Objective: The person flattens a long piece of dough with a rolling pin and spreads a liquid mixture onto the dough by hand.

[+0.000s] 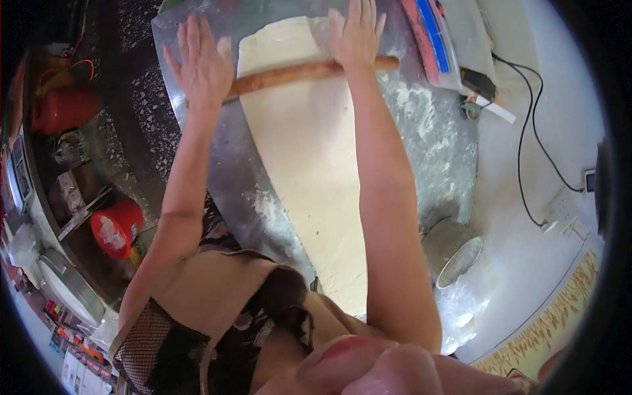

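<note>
A long pale sheet of dough (303, 145) lies lengthwise on a floury metal tabletop (230, 158). Across its far part rests a wooden rolling pin (289, 77). My left hand (201, 62) is stretched out with fingers spread, its palm and wrist over the pin's left end. My right hand (356, 36) reaches past the pin near its right end, fingers extended, the heel of the hand over the wood. Both palms face down, and their contact with the pin is partly hidden beneath them.
Right of the dough, loose flour (421, 118) covers the metal. A round metal pot (454, 253) stands at the table's near right. Black cables (526, 131) run along the white wall. A red bucket (117, 227) sits at left, near a shelf, with a dark speckled floor (125, 99) between.
</note>
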Demonstrator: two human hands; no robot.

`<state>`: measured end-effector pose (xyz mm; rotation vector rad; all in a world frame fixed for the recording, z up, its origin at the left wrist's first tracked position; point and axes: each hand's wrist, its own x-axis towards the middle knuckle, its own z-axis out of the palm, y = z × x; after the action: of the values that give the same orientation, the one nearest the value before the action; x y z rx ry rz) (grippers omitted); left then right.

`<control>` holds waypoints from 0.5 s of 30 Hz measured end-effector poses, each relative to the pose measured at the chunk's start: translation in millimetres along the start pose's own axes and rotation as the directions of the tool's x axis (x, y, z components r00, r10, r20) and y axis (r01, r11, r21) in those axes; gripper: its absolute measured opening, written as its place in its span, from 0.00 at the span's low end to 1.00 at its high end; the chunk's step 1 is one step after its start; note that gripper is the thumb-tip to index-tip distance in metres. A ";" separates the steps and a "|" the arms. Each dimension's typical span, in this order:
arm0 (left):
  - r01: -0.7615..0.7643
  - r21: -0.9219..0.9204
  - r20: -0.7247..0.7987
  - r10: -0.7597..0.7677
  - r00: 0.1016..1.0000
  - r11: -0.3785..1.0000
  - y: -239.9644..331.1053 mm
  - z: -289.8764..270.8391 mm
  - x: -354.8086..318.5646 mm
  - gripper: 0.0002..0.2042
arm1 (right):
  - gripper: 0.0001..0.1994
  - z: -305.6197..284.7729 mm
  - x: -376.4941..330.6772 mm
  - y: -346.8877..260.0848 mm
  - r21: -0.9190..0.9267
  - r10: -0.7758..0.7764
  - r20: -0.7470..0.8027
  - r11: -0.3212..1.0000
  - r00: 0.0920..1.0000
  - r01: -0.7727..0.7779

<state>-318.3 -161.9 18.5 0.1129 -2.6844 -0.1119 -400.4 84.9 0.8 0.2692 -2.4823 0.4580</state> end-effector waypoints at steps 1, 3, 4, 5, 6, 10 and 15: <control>-0.002 0.013 0.006 0.002 1.000 1.000 -5.7 -0.2 -9.0 0.28 | 0.30 3.1 -7.4 -3.8 0.012 0.007 0.004 1.000 1.000 -0.007; -0.122 -0.014 0.022 0.123 0.992 0.992 -6.4 -0.8 -62.1 0.30 | 0.28 -12.2 -46.0 -7.5 0.127 0.152 0.112 0.978 0.982 -0.165; -0.122 -0.085 0.157 0.135 0.978 0.989 0.0 -10.3 -103.5 0.30 | 0.29 -26.8 -90.6 -5.8 0.039 0.036 0.165 0.998 0.986 -0.043; -0.114 -0.158 0.285 0.156 0.946 0.981 5.6 -24.6 -148.2 0.30 | 0.29 -42.9 -125.2 -6.3 -0.043 -0.073 0.224 0.995 0.972 0.085; -0.157 -0.185 0.340 0.213 0.916 0.970 7.3 -35.1 -181.6 0.32 | 0.29 -49.0 -124.9 -7.8 -0.039 -0.090 0.227 0.994 0.970 0.101; -0.097 -0.067 0.273 0.112 0.955 0.993 1.5 -10.4 -63.0 0.30 | 0.29 -23.1 -41.9 2.0 0.059 -0.145 0.288 0.989 0.947 0.134; 0.087 -0.035 -0.111 -0.090 0.990 0.996 -23.5 41.0 41.6 0.30 | 0.30 33.3 48.3 -8.4 0.156 -0.072 0.007 0.985 0.997 0.070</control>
<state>-372.2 -186.8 -2.4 0.2223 -2.5649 -0.1687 -454.1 60.3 6.0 0.4226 -2.4434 0.6232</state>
